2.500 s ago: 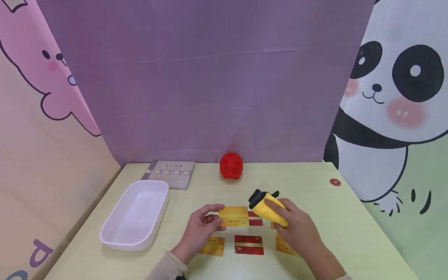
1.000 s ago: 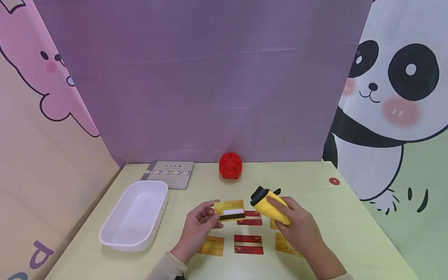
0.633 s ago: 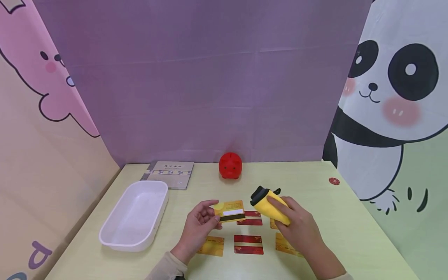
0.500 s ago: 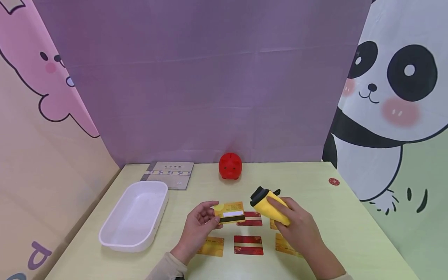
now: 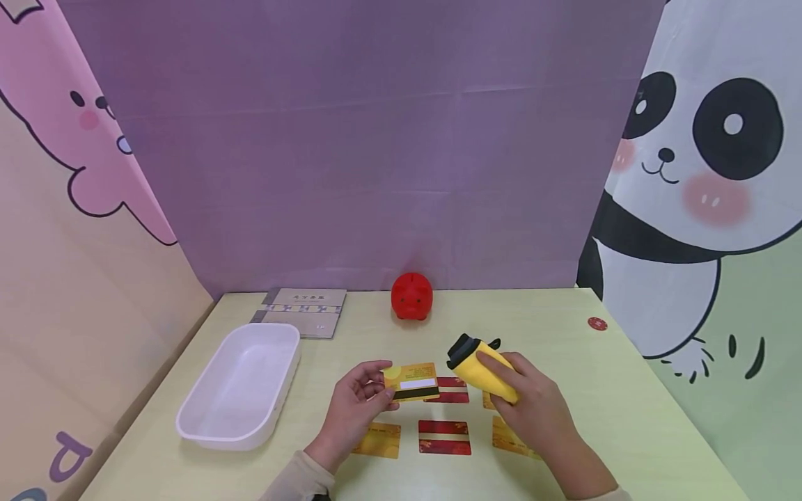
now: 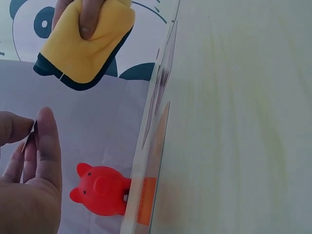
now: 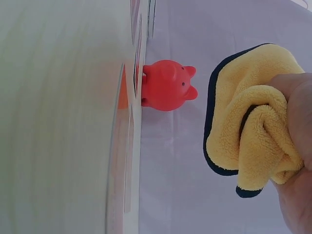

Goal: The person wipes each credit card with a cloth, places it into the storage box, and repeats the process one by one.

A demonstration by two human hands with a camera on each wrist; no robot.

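Observation:
My left hand (image 5: 358,401) pinches a gold bank card (image 5: 410,382) by its left end, between thumb and fingers. The card's back faces up, with a dark stripe and white strip; the left wrist view shows it edge-on, raised off the table. In my right hand (image 5: 532,396) is a bunched yellow cloth (image 7: 248,112) with dark edging, gripped to the right of the card. Beneath the hands lie a red card (image 5: 445,438), a second red card (image 5: 454,390) partly covered by the held card, and several gold cards (image 5: 379,441), partly hidden by the hands.
A white plastic tray (image 5: 234,442) stands on the left of the table. Behind it lies a grey booklet (image 5: 307,321). The red piggy bank (image 5: 411,296) sits at the back middle, and a red chip (image 5: 598,323) lies near the right edge.
The gold card has been turned over from its numbered front to its striped back, and the left hand has shifted slightly left. Over the last second both hands have stayed almost still.

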